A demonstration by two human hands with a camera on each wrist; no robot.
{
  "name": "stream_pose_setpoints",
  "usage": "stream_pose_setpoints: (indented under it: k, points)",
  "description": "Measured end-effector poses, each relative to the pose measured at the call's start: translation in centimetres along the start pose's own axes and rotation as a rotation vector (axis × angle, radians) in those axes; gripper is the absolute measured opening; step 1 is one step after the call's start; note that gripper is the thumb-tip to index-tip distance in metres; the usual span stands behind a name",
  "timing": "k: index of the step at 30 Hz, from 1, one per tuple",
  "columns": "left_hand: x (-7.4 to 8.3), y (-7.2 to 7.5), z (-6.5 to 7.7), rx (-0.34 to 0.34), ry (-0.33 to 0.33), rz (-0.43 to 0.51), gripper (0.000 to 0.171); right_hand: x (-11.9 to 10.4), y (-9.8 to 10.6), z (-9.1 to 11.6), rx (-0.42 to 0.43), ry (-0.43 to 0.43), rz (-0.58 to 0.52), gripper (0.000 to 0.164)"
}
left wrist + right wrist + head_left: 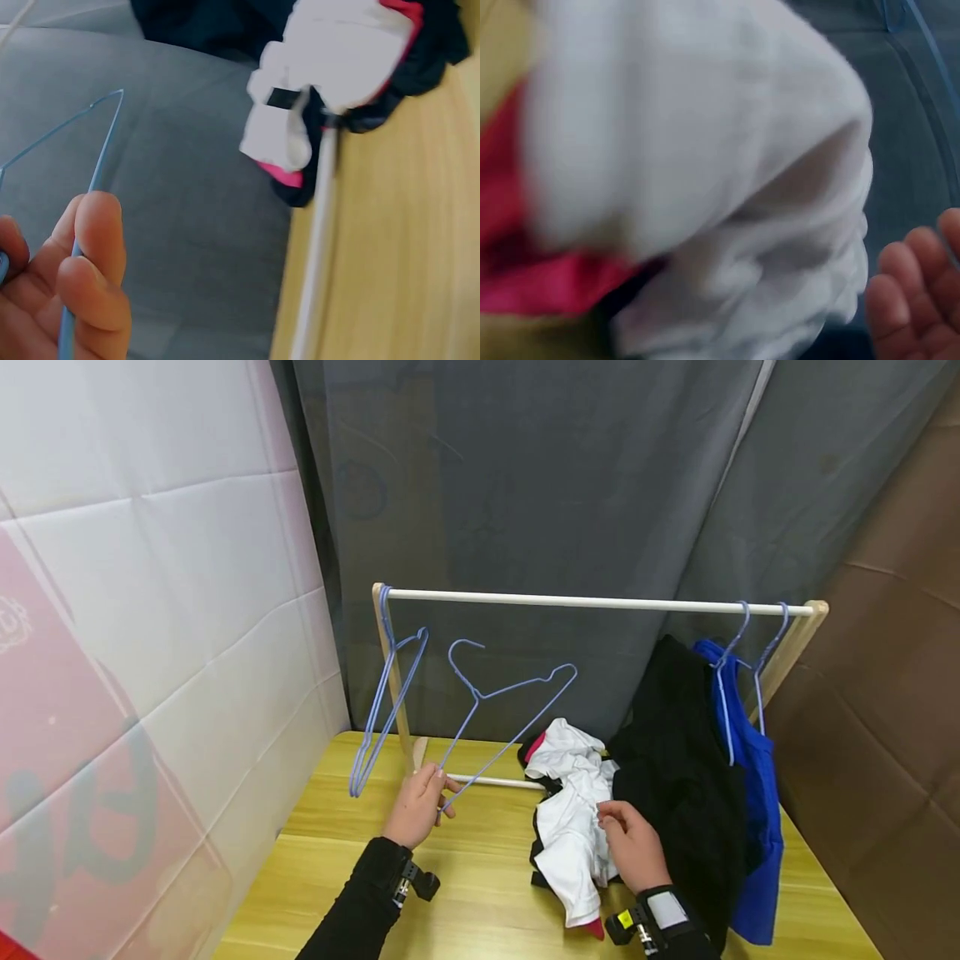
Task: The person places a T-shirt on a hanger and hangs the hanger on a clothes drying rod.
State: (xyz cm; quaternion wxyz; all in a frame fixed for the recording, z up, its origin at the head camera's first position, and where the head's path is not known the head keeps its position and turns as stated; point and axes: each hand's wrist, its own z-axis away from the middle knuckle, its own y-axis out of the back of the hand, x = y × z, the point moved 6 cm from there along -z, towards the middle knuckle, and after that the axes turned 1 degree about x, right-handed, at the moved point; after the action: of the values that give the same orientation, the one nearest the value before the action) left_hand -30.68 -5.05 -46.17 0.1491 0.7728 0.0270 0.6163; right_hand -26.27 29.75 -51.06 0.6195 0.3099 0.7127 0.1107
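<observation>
A blue wire clothes hanger point(478, 697) is held by one end in my left hand point(418, 802), its hook pointing up and its other end reaching to the right. In the left wrist view, the fingers point(101, 232) curl round the hanger's wire point(105, 146). My right hand point(633, 845) is just right of a crumpled white garment point(573, 810) with red and black parts, which lies on the table. From the right wrist camera, the fingers point(904, 262) look loosely bent beside the white cloth point(780, 172), holding nothing.
A rack with a white rail point(555, 600) stands on the wooden table point(465, 893). Blue hangers point(390, 693) hang at its left end. A black garment point(675, 793) and a blue garment point(761, 827) hang at the right. Grey cloth point(540, 485) covers the back.
</observation>
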Motion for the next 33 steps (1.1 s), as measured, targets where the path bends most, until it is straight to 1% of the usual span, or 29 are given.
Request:
stream_pose_setpoints:
  k: [3,6,8,10,11,13,15,17,18,21,25,27,29,31,33]
  points:
    - [-1.0,-0.6,0.4,-0.007,0.016,-0.026,0.038,-1.2,-0.7,-1.9,0.038,0.083,0.014,0.020]
    - [-1.6,-1.2,0.7,-0.001,0.022,-0.030,0.040,-2.8,-1.6,-4.3,0.033,0.173,0.054,0.021]
    - [-1.9,-1.5,0.8,0.007,0.025,-0.037,0.041,-3.9,-2.4,-6.1,0.006,0.232,0.107,0.021]
    - [-2.1,-1.9,1.0,0.010,0.025,-0.035,0.040,-4.7,-3.7,-7.6,-0.048,0.275,0.181,0.021]
    - [-2.2,-2.1,1.1,0.011,0.028,-0.031,0.039,-5.1,-4.5,-8.3,-0.089,0.290,0.224,0.021]
    - [-2.2,-2.5,1.3,0.013,0.031,-0.018,0.037,-5.5,-6.3,-9.3,-0.200,0.318,0.319,0.023]
    - [-2.1,-2.9,1.5,0.014,0.030,0.002,0.034,-5.5,-8.0,-9.7,-0.304,0.337,0.425,0.024]
    - [-2.1,-3.3,1.8,0.013,0.031,0.007,0.034,-5.3,-9.2,-9.9,-0.365,0.355,0.529,0.026]
    - [-2.0,-3.4,1.9,0.011,0.031,0.005,0.033,-5.1,-9.6,-10.0,-0.377,0.360,0.579,0.029]
    - [-2.0,-3.8,2.1,0.002,0.025,-0.014,0.034,-4.2,-10.0,-10.1,-0.350,0.363,0.715,0.040]
    - [-1.9,-4.2,2.6,-0.001,0.020,-0.024,0.033,-3.0,-9.9,-10.1,-0.317,0.385,0.789,0.050]
    - [-1.9,-4.3,2.9,-0.001,0.026,-0.016,0.032,-2.4,-9.8,-10.0,-0.305,0.402,0.799,0.049]
    - [-1.9,-4.4,3.1,-0.004,0.036,-0.012,0.032,-1.8,-9.7,-10.1,-0.289,0.419,0.821,0.043]
    - [-2.0,-4.5,3.3,-0.010,0.047,-0.021,0.032,-1.2,-9.5,-10.1,-0.281,0.420,0.831,0.039]
    - [-2.1,-4.7,3.3,-0.015,0.056,-0.035,0.033,-0.9,-9.2,-10.3,-0.276,0.419,0.819,0.039]
